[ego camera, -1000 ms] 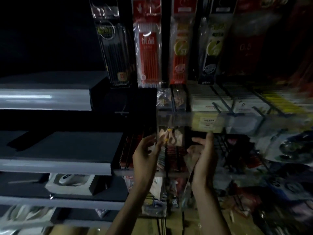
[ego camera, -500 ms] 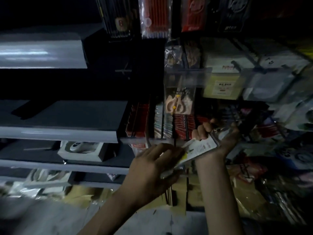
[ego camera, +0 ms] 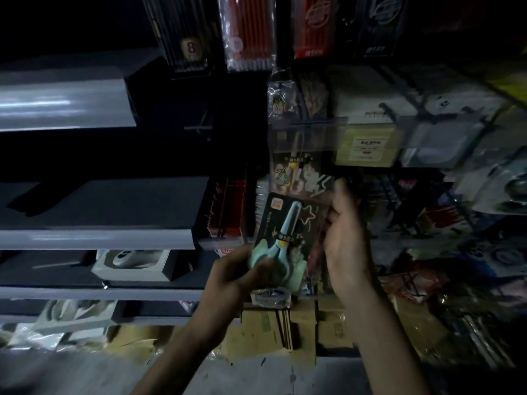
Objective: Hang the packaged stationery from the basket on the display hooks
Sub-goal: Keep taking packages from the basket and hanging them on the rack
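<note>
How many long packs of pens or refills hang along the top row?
4. From left: a black pack marked 8, a clear pack of red sticks, a red pack, a dark pack with a round logo. More may hide in the dark at right.

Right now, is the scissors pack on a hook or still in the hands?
Still in the hands. The left hand grips the scissors pack at its bottom; the right hand holds its side.
</note>
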